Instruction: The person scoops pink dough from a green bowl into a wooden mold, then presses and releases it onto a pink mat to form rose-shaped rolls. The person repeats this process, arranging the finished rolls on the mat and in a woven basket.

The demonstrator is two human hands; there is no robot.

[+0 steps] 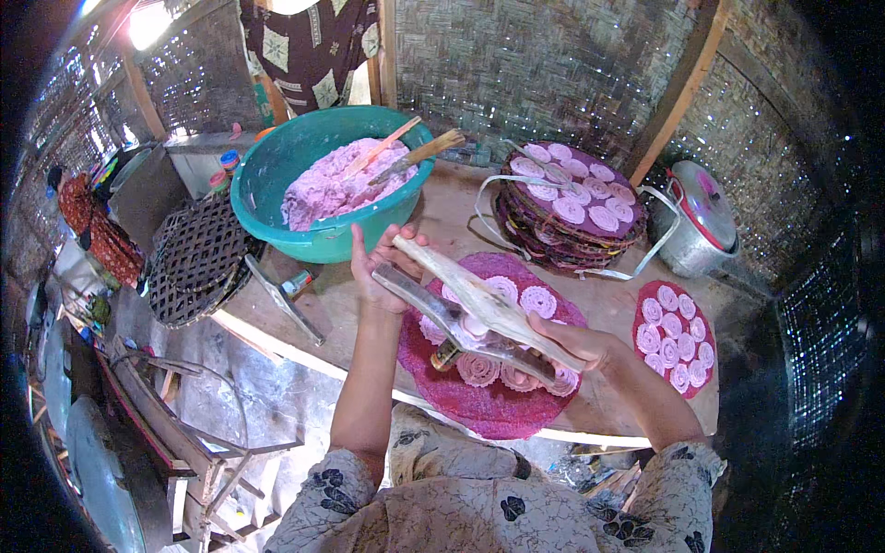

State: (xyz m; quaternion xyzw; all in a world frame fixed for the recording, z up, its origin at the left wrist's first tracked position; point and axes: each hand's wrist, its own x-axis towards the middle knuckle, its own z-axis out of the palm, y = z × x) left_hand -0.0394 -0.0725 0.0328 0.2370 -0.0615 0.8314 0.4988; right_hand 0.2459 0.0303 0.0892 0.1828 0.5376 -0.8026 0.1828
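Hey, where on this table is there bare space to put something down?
Bare wood shows between the teal bowl and the stacked mats, and between the magenta mat and the small red mat. Crowded: under the left hand and right hand working the wooden press.

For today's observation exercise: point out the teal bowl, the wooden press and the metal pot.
teal bowl (277,175): head view, on its left inner wall.
wooden press (479,300): head view, middle of the upper wooden arm.
metal pot (705,207): head view, on its lid.
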